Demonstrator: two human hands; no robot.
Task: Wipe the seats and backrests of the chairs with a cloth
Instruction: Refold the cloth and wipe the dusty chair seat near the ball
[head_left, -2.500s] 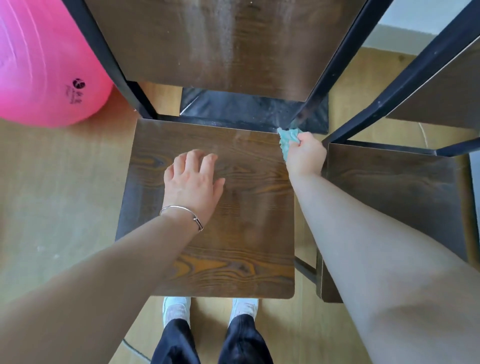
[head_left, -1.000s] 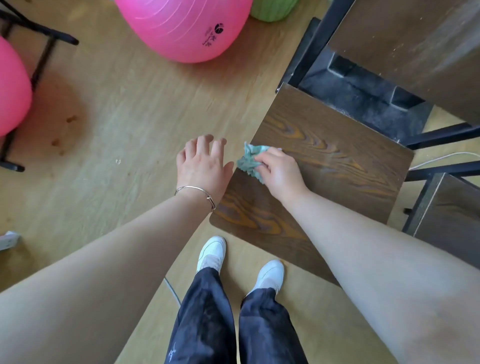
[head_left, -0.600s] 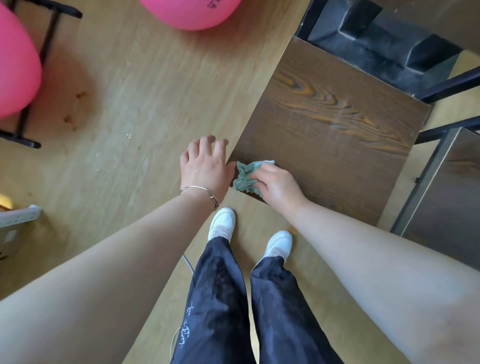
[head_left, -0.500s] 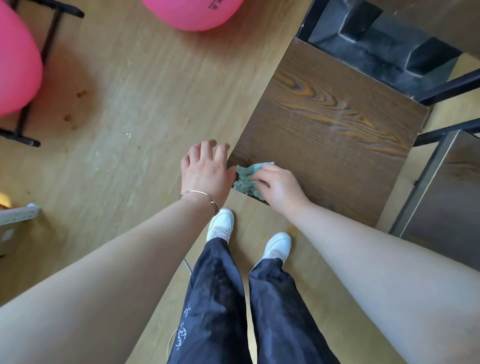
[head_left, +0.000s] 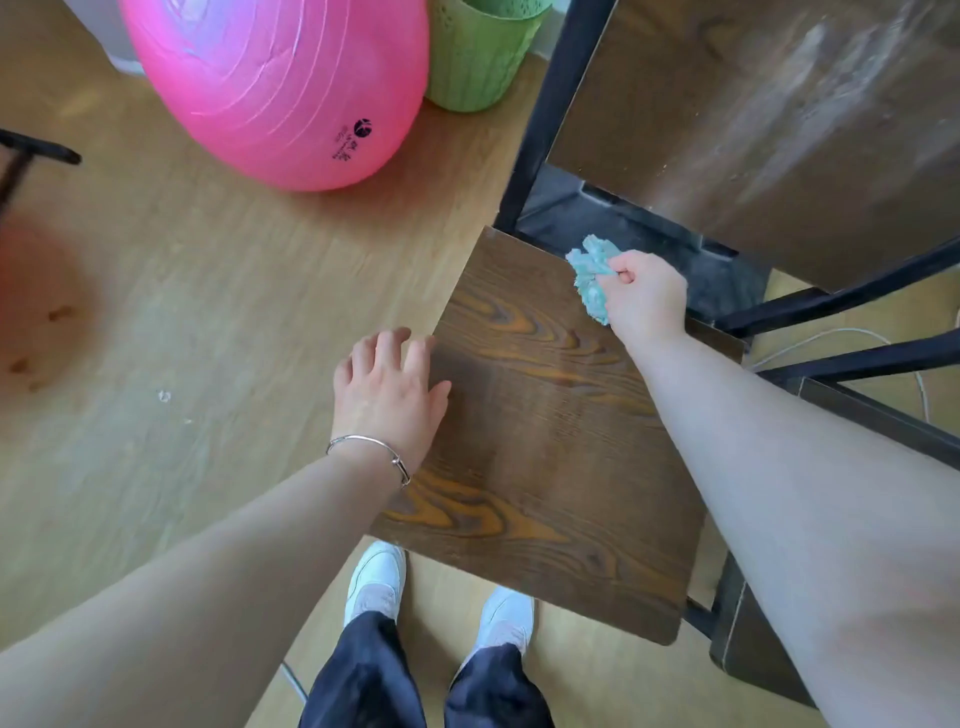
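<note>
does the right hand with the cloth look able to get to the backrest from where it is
Probably yes. The right hand grips the cloth over the back edge of the seat, and the backrest rises just beyond it. Only the open gap under the backrest lies between them; nothing blocks it.

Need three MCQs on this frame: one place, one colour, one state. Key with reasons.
1. Where is the crumpled teal cloth?
A. at the dark wooden chair seat's far edge
B. on the floor
C. at the seat's front corner

2. What colour is the ribbed plastic bin beside the pink exercise ball?
A. blue
B. green
C. white

3. The left hand is:
A. gripping the cloth
B. clenched in a fist
C. open at the seat's left edge

Key: 1 A, the right hand grips it there; 2 B, light green walls; 3 C, fingers relaxed, holding nothing.
</note>
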